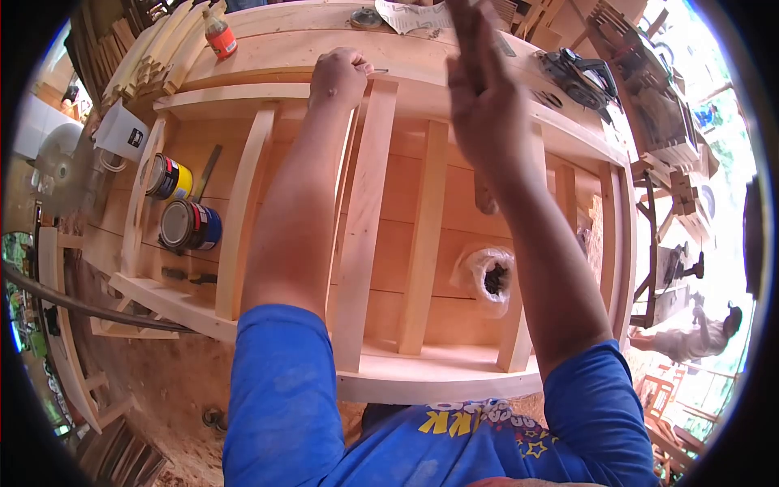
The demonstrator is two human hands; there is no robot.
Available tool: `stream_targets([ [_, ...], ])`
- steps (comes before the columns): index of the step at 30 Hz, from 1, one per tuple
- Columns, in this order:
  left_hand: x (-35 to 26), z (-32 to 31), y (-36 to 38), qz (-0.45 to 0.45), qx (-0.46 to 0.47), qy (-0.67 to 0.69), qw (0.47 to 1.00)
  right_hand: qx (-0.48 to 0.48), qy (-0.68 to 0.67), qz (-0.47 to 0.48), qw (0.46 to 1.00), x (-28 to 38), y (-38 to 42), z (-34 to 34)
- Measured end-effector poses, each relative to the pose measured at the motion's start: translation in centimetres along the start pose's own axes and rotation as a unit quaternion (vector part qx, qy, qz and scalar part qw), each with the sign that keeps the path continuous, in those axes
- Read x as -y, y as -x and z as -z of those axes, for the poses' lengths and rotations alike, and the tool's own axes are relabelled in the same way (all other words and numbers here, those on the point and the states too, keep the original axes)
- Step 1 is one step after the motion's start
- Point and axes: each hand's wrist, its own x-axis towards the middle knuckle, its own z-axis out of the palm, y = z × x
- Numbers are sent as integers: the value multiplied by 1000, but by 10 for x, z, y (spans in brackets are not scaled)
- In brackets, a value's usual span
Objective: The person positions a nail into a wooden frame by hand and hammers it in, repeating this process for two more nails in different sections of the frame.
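Observation:
My left hand (pixel 339 75) is closed at the far rail of a pale wooden frame (pixel 377 219). Out of its fingertips sticks a nail (pixel 380 71), lying nearly level just above the end of a slat. My right hand (pixel 491 105) is raised over the far rail to the right, its fingers blurred and pointing away from me; I cannot tell what it holds. A rounded brown end (pixel 485 195) shows beside that wrist, partly hidden by the forearm. Below, inside the frame, sits a clear plastic bag (pixel 491 274) with dark small pieces in it.
Two paint cans, one yellow-labelled (pixel 170 178) and one blue-labelled (pixel 191 226), stand at left inside the frame. An orange-labelled bottle (pixel 219 36) is at the back left. A dark power tool (pixel 576 79) lies back right. Another person (pixel 702 333) is far right.

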Motion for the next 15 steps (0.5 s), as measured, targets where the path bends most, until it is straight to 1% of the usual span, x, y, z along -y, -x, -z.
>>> stream_targets([
  [1,-1,1,-1,-10,-1,-26,1000,128,73,-84,985,-20,7,-9],
  [2,-3,2,1,-21,0,-53,998,253,144,-168,942,-34,12,-12],
  [3,-4,3,1,-34,4,-82,996,259,146,-182,937,-34,15,-9],
  [6,12,-4,-4,-72,-9,-35,997,273,148,-215,926,-33,12,-2],
  [7,12,-4,-5,-61,-5,-37,997,278,142,-224,923,-25,9,-1],
  [8,11,-4,-7,-71,-10,-53,996,281,134,-232,922,-19,7,1],
  [10,9,-4,-5,-95,-21,-84,992,305,152,-212,916,-29,3,-3],
  [11,8,-3,-6,-74,10,-77,994,314,162,-200,914,-34,-3,-3],
  [14,10,-5,-4,-76,-19,-26,997,264,140,-210,931,5,-12,19],
  [15,2,0,-5,5,44,-36,998,237,120,-198,944,7,-14,18],
])
